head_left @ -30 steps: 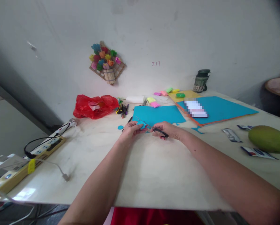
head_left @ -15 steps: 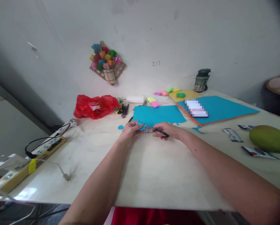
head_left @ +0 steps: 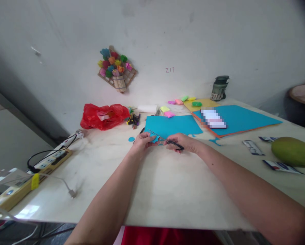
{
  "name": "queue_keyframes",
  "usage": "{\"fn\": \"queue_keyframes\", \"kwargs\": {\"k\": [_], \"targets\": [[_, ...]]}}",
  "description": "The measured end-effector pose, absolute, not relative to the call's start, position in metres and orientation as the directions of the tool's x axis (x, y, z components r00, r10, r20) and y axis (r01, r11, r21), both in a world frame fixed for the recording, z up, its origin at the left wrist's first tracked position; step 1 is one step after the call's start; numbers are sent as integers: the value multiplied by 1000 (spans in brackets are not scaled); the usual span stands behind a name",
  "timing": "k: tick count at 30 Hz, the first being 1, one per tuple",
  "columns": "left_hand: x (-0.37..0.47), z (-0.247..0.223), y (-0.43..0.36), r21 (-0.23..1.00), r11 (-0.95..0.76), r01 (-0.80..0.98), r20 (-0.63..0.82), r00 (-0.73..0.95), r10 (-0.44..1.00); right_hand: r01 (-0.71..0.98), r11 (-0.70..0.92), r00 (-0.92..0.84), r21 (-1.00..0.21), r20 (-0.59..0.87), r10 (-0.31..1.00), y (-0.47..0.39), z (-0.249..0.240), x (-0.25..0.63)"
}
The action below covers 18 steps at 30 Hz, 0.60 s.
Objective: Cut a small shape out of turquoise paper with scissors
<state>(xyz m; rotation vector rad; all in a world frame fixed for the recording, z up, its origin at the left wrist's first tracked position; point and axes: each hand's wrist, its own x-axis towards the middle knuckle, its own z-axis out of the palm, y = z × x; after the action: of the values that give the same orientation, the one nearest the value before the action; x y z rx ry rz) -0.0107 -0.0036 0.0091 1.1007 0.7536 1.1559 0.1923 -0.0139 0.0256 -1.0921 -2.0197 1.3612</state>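
Note:
Between the fingers of my left hand (head_left: 142, 141) is a small piece of blue paper (head_left: 154, 138). My right hand (head_left: 179, 140) is closed around the black handles of a pair of scissors (head_left: 176, 145), whose thin blades point left and lie across that piece. Just behind my hands a larger blue sheet (head_left: 172, 125) rests on the table, its near right edge cut unevenly. To the left of my left hand lies a small blue paper circle (head_left: 131, 139). A curved blue scrap (head_left: 215, 141) is to the right of my right hand.
A phone (head_left: 213, 118) rests on stacked coloured sheets (head_left: 249, 117) at right, near a green mango (head_left: 294, 151) and small packets (head_left: 253, 147). Back left are a red plastic bag (head_left: 103, 116) and pens (head_left: 136, 120). A power strip (head_left: 47, 161) runs along the left edge.
The small blue piece has turned slightly in my left hand at the blades. Both hands stay in nearly the same place.

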Motion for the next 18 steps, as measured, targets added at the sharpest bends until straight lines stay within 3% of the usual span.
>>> {"fn": "queue_keyframes", "kwargs": {"k": [11, 18], "targets": [[-11, 11, -5, 948, 20, -319, 72, 275, 959, 321, 256, -550, -912, 41, 834, -9, 16, 189], [-13, 12, -7, 955, 22, -295, 75, 315, 946, 510, 458, -518, -728, 166, 839, -13, 20, 193]]}}
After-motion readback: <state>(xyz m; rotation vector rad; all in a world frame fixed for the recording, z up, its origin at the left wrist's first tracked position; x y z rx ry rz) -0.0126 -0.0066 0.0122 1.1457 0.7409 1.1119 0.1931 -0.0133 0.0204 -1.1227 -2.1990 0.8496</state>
